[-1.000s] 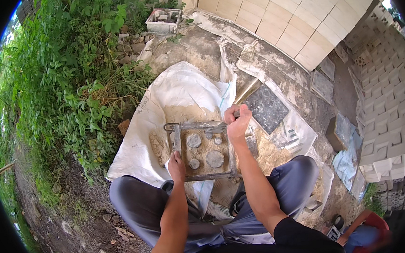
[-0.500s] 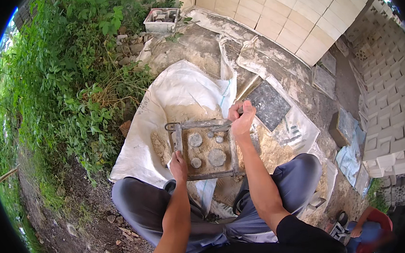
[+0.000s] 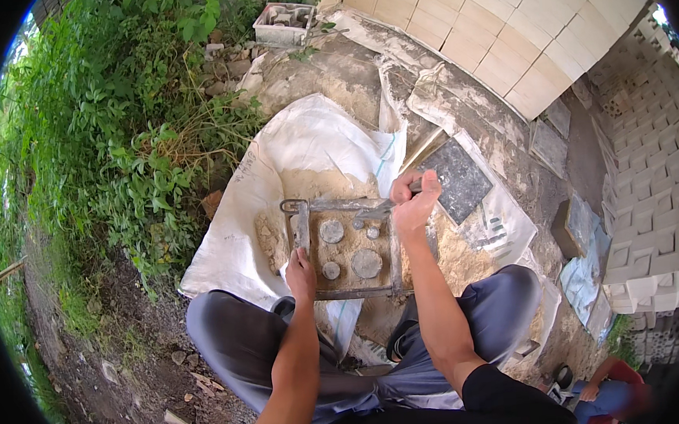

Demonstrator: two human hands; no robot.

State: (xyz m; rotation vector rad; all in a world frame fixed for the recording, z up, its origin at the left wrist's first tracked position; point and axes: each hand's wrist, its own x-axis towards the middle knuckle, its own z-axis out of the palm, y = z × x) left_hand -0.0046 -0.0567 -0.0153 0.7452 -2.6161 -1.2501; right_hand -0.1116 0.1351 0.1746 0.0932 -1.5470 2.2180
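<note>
Since the earlier frame, the right grip (image 3: pixel 416 203) has been drawn slightly rightward from the far right corner of the metal frame (image 3: pixel 353 294), and more of the metal hand tool (image 3: pixel 381 208) is exposed. The tool's long axis is slanted across that corner, with its working end pointed leftward and toward the body, over or near the far bar; whether the bar is touched cannot be told. The roughly square frame is set before the knees, one side nearly parallel to the body.

The tool's handle is enclosed by the right grip, with the fingers curled tight. The frame's left bar is clasped by the left grip (image 3: pixel 300 271), with the thumb laid along it.

The frame's grey bars are worn and dusty, with a loop at the far left corner. Pale, grainy sand (image 3: pixel 346 247) is contained inside, in which round grey discs (image 3: pixel 367 263) of differing sizes are set. A creased white woven sheet (image 3: pixel 224 244) is spread underneath. Beyond the right grip, a flat, dark, mottled slab (image 3: pixel 455 180) is laid at an angle.
</note>
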